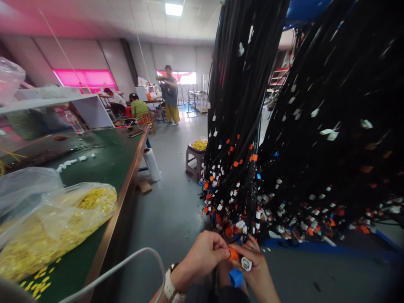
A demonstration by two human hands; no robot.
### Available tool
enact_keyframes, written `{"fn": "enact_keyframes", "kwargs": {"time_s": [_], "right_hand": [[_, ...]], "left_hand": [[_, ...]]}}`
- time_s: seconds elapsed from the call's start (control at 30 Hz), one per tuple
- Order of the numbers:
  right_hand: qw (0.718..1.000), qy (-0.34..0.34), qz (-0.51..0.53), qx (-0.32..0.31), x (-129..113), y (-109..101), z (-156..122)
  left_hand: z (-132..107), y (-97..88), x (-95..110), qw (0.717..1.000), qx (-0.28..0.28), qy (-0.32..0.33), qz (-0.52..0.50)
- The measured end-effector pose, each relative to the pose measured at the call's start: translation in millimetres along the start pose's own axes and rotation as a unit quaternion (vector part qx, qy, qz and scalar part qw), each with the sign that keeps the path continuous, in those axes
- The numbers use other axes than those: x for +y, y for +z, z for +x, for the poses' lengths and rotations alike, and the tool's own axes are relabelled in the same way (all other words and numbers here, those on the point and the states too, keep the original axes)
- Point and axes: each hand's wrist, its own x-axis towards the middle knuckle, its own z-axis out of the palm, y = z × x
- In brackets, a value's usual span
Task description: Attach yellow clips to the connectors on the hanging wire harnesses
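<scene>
My left hand, with a white-strapped watch at its wrist, is closed, thumb and fingertips pinching the near side of an orange connector. Opposite it, my right hand is closed around the same harness end, its fingers beside the orange connector. A white connector pokes out by the right thumb, its open face towards me. Below both hands a blue connector hangs. Just beyond the fingers, bundled black cables come down, ending in many white, orange and blue plugs. The wires inside my grip are mostly hidden.
A green-topped bench on the left bears a clear bag of yellow pieces. A grey stool holds more yellow pieces. More black cables hang at right. A white cord curves in front. Several people are farther back.
</scene>
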Motion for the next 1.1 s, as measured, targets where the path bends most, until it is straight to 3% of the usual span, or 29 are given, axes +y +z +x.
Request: {"fn": "enact_keyframes", "kwargs": {"time_s": [0.53, 0.77, 1.1], "right_hand": [[0.999, 0.042, 0.011, -0.01, 4.6, 3.5, -1.3], [0.993, 0.087, 0.077, 0.027, -4.4, 3.8, 0.9], [0.987, 0.111, 0.105, 0.045, -5.9, 3.0, 0.8]], "left_hand": [[-4.0, -2.9, 5.0, 0.996, 0.028, 0.032, 0.084], [2.3, -3.2, -7.7, 0.999, 0.027, 0.017, -0.007], [0.8, -2.8, -1.2, 0.997, 0.007, 0.025, -0.069]]}}
